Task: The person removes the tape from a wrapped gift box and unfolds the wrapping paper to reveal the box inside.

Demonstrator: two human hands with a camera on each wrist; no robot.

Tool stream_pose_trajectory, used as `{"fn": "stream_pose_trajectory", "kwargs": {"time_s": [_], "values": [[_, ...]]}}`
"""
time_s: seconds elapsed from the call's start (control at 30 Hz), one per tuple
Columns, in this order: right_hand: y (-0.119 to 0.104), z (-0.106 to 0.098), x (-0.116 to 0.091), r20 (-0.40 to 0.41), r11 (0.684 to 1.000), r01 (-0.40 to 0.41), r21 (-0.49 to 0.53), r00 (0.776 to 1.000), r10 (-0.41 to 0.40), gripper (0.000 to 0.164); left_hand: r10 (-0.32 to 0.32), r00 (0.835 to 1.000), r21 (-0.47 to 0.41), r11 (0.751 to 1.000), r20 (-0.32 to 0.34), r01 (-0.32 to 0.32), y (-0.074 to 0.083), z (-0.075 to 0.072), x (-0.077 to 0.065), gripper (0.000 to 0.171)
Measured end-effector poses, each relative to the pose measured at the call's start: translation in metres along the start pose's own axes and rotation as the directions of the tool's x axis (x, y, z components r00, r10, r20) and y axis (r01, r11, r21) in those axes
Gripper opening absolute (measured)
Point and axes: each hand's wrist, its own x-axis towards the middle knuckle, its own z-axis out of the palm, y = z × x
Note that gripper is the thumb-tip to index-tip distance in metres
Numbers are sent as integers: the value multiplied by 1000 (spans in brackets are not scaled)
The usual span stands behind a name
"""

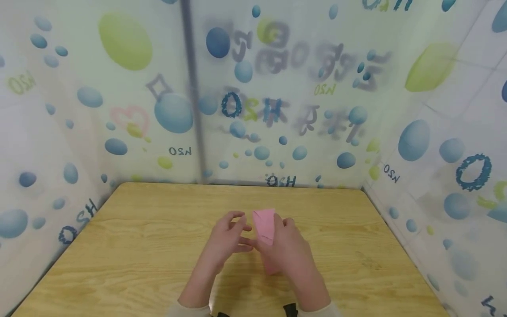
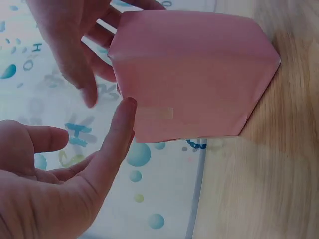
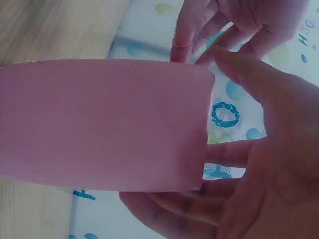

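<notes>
A pink folded-paper packet (image 1: 264, 226), perhaps a bag or box, stands roughly upright on the table between the hands. Folded flaps show at its upper end in the head view; a small strip of clear tape (image 2: 155, 113) is stuck on one face in the left wrist view. The left hand (image 1: 227, 235) is at its left side, index fingertip at the packet's edge, thumb apart from it. On the other side, the right hand (image 1: 291, 244) has its fingers along the packet's far edge. Its thumb stands off the paper in the left wrist view.
The wooden table (image 1: 158, 224) extends around the packet on every side. Sheets printed with blue and green drops (image 1: 174, 112) enclose its back, left and right edges. Dark straps (image 1: 290, 309) show near the wrists.
</notes>
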Motion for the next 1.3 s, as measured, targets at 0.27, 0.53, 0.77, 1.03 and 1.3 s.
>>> {"fn": "stream_pose_trajectory", "kwargs": {"time_s": [0.27,0.53,0.77,1.03,1.3], "values": [[4,-1,2,-54,998,-17,-66,998,13,82,7,1000,134,991,-17,-4,-13,0,2,46],[21,-12,7,-34,965,-35,259,998,45,78,-37,999,155,987,-3,37,-29,-4,6,63],[33,-6,7,19,788,-17,615,1000,6,64,-23,1000,55,998,-3,23,-26,-5,6,67],[50,9,11,74,827,18,561,995,-72,67,29,999,164,986,-27,-24,-26,-6,5,75],[60,27,17,148,890,36,454,982,-114,83,23,1000,353,936,-11,-18,-35,-3,2,95]]}}
